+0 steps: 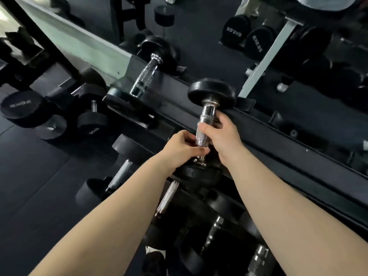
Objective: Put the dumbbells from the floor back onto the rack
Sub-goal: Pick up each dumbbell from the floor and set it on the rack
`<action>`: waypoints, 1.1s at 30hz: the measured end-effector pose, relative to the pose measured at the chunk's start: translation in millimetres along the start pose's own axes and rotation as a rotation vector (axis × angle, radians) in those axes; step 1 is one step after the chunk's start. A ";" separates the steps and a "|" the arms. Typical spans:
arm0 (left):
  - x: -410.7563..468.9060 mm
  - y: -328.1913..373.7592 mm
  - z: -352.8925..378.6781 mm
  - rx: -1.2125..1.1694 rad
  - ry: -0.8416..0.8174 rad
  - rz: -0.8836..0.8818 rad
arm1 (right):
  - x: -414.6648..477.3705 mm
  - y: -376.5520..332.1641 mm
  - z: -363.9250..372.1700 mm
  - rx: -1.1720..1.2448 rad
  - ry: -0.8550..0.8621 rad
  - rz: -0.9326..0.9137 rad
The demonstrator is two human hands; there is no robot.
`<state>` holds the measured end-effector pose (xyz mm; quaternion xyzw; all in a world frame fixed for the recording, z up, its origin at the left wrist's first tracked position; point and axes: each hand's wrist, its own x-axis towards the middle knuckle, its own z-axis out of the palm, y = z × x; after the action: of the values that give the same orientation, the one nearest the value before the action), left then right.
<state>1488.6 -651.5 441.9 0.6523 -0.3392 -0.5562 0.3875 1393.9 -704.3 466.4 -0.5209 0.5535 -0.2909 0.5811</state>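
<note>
A: Hands, near end first?
B: Left hand (182, 147) pinches the handle's near end; right hand (221, 135) wrapped round mid-grip — both on the dumbbell (206, 115).
A: Which way's it lie?
B: Long axis runs straight away from me, across the rack (288, 147), upper tier — far head beyond the right hand. Can't tell if it's seated yet. Neighbour dumbbell (146, 74) approx parallel, further left.

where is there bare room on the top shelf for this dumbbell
Bare top shelf right of the held dumbbell; a narrower gap between it and the shelved dumbbell on the left. Crowded: lower shelf dumbbells just below.
</note>
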 end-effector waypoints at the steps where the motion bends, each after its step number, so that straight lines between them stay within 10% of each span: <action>1: 10.5 5.8 -2.4 0.029 -0.017 0.013 | 7.2 -4.2 -0.2 -0.002 0.039 0.004; 10: 67.5 37.9 -9.3 0.498 -0.200 0.129 | 46.4 -0.6 -3.9 0.125 0.268 0.130; 25: 80.9 52.8 -9.3 0.592 -0.301 0.078 | 55.9 0.6 -7.0 0.117 0.290 0.214; 33: 58.7 50.4 2.5 0.516 0.110 0.213 | 32.3 5.3 -24.7 0.087 0.281 0.182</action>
<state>1494.4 -726.8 459.1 0.7193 -0.5145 -0.3715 0.2827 1376.3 -739.3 454.4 -0.3969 0.6612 -0.3307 0.5439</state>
